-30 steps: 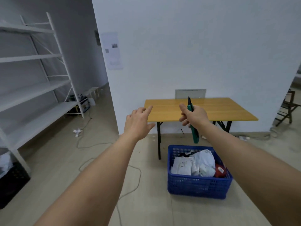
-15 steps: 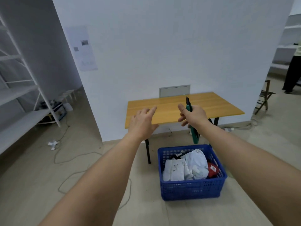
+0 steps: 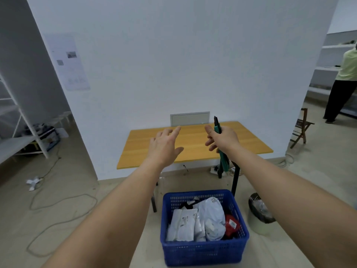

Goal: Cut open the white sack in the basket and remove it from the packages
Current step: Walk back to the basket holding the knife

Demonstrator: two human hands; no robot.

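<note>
Both hands raised | left (image 3: 166,146) spread empty | right (image 3: 224,139) gripping cutter (image 3: 222,151)

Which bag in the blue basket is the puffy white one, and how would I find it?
Find the yellow table; the blue basket sits on the floor in front of it. Inside, right of the middle, lies the white sack. It is rounded and puffy, while the white packages on its left are flat and the one on its right is red.
</note>
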